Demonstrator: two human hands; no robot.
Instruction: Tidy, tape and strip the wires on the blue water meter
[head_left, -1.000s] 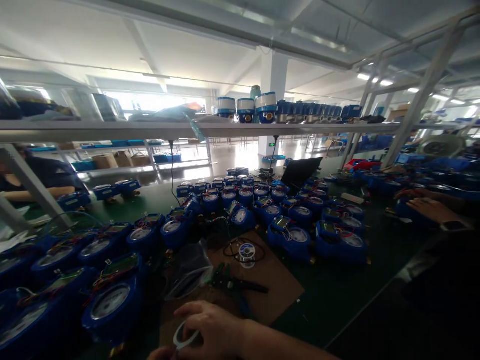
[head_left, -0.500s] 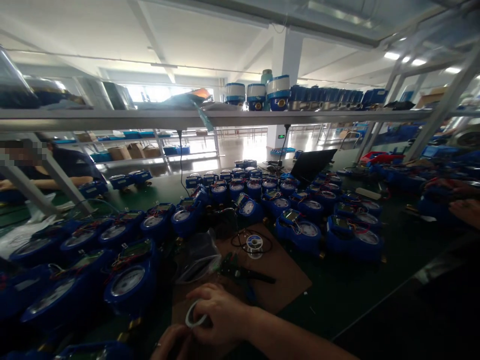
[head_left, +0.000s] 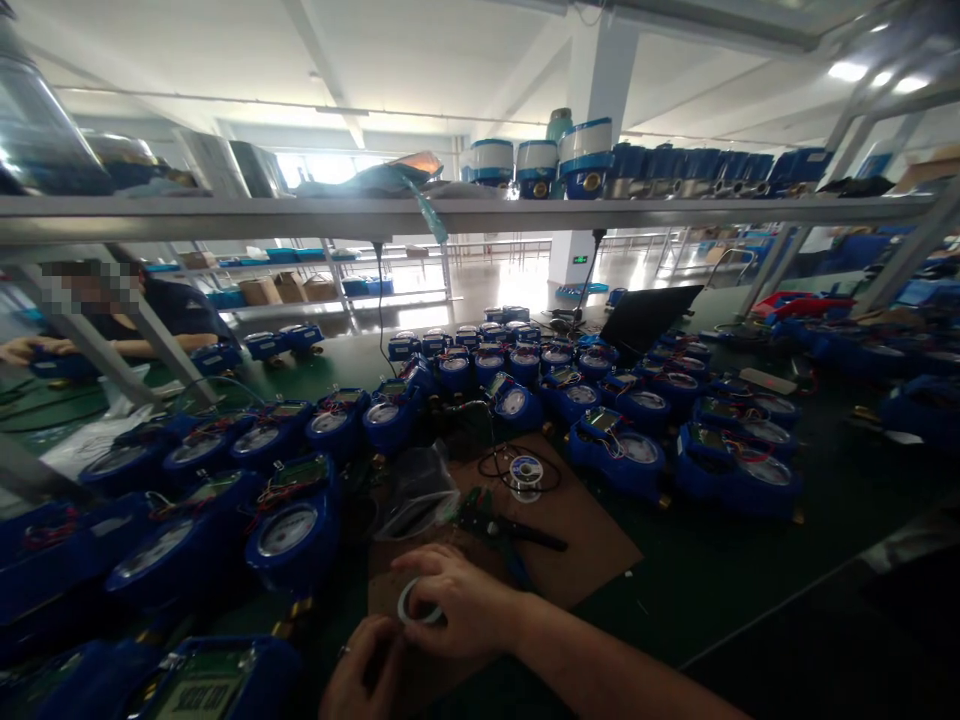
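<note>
My right hand (head_left: 469, 605) is closed around a white ring (head_left: 407, 603) that looks like a roll of tape, low over the brown cardboard sheet (head_left: 592, 540). Just left of it, my left hand (head_left: 364, 670) has its fingertips pinched together close to the ring's lower edge. What those fingers hold, if anything, is too dark to make out. Beyond my hands lie black-handled pliers (head_left: 517, 528), a clear plastic bag (head_left: 420, 495) and a spool of solder wire (head_left: 526, 475) with a black cable looped about it.
Several blue meters with exposed wires surround the cardboard, including one meter (head_left: 292, 535) to the left and another (head_left: 619, 450) to the right. A black panel (head_left: 651, 318) stands farther back. Overhead runs a metal shelf (head_left: 300, 222). A co-worker (head_left: 176, 310) sits at far left.
My view has turned slightly left, so the scene sits farther right. Another person's hand at the right edge has left view. My hands keep nearly the same pose around the white ring.
</note>
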